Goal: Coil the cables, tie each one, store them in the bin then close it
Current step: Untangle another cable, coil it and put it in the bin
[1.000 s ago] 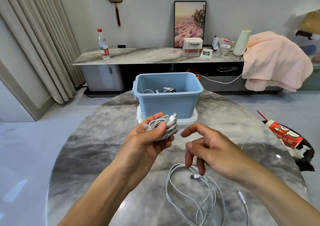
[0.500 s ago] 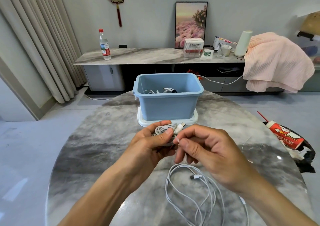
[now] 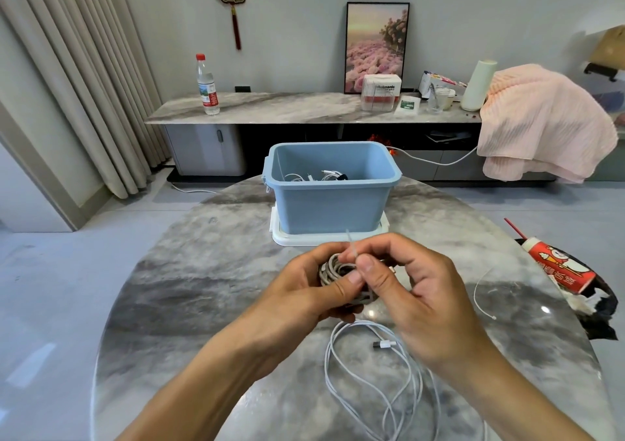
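While the left hand [image 3: 304,291] curls round a coiled cable [image 3: 333,268] above the middle of the marble table [image 3: 189,298], its thumb lies across the near side of the coil and its fingers wrap behind it; the right hand [image 3: 416,298] sits just to the right, touching the bundle, with thumb and forefinger pinching a thin white tie [image 3: 351,247] whose free end sticks up toward the far side; the other right fingers are curled loosely, and whether they touch the coil cannot be told. Farther off, at the table's middle, stands the blue bin [image 3: 331,200], open at the top, with several white cables lying on its floor; it rests on its white lid [image 3: 297,239], which shows as a flat rim beneath it. Nearer than the hands, a loose white cable [image 3: 368,383] sprawls in open loops on the table, its plug [image 3: 384,344] lying just below the right hand; a second thin tie [image 3: 480,291] lies well to the right on the marble. At the right edge of the table a red tube [image 3: 558,268] rests on a dark bag. Beyond the table, a long low cabinet [image 3: 270,109] carries a water bottle [image 3: 207,85] at its left, a framed picture [image 3: 377,46] and a pink blanket [image 3: 541,126] draped over its right end.
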Motion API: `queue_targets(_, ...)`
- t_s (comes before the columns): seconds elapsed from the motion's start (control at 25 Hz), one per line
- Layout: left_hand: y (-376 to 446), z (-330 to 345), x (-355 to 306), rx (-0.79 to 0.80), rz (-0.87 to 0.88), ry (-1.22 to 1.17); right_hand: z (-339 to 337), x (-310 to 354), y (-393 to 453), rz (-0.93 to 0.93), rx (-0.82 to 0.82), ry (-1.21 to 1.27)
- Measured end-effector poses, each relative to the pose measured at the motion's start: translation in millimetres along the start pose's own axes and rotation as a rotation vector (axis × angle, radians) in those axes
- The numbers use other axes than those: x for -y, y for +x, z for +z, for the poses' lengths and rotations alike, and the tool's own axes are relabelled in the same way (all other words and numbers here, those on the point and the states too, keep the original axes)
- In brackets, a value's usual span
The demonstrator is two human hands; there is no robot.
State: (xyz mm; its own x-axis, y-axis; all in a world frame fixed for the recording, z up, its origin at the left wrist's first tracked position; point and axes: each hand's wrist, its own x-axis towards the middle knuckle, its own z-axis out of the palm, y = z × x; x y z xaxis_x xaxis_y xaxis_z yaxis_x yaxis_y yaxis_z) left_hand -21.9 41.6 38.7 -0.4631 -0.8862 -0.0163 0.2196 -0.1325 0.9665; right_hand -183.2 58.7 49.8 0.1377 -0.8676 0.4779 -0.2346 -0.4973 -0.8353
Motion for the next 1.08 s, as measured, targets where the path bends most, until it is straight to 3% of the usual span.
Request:
queue_targets(0.32, 1, 6, 4, -0.006, 0.025, -0.041, 16, -1, -11, -0.022, -0.155, -0.153)
queue_targets(0.56, 2, 6, 0, -0.103, 0.060, -0.125, 16, 10, -9, -0.043, -0.255, -0.015)
queue_targets(0.96, 3, 7, 1, -0.173, 0.080, -0.110, 14, 23, -9, 0.017, -0.155, 0.032)
queue_targets(1.08, 3, 6, 2, -0.210, 0.138, 0.001, 14, 24, -9, 0.006, -0.130, 0.016)
